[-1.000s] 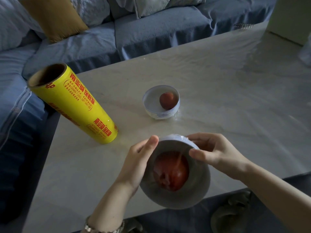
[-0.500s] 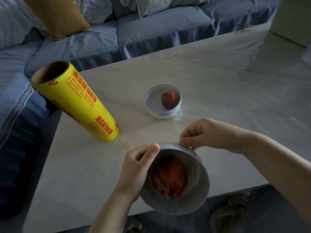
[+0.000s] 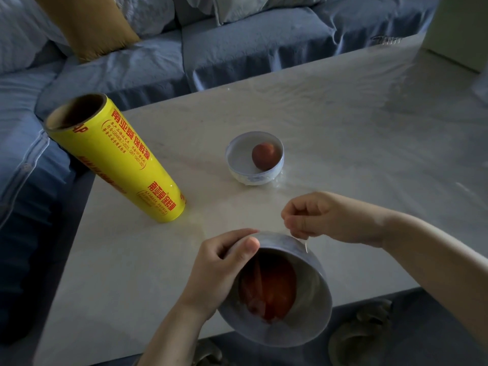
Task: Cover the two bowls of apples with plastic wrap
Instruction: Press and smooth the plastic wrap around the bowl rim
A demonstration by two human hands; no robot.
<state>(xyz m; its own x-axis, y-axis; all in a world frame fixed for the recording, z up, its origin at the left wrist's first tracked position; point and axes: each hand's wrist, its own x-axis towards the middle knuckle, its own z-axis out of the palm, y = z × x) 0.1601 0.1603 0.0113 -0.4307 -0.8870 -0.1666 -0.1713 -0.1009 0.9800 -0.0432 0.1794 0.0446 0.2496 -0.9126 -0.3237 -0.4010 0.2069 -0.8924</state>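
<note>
My left hand (image 3: 219, 270) grips the left rim of the near bowl (image 3: 311, 310), held tilted toward me over the table's front edge, thumb on the rim. Clear plastic wrap lies over its mouth, and a red apple (image 3: 272, 286) shows through it. My right hand (image 3: 317, 217) is behind the bowl's far rim with its fingers curled, pinching an edge of the film (image 3: 306, 240). The far bowl (image 3: 254, 162) stands on the table with a small red apple (image 3: 265, 155) inside. A yellow roll of plastic wrap (image 3: 118, 165) stands upright at the table's left.
The pale marble table (image 3: 343, 128) reaches back to a blue sofa (image 3: 237, 48) with a mustard cushion (image 3: 87, 25). A pale box (image 3: 462, 30) stands at the far right corner. Slippers (image 3: 361, 331) lie on the floor below the front edge.
My right hand has moved from the bowl's right rim up over its far rim and curled onto the film. The bowl sits a little lower. My left hand keeps its hold.
</note>
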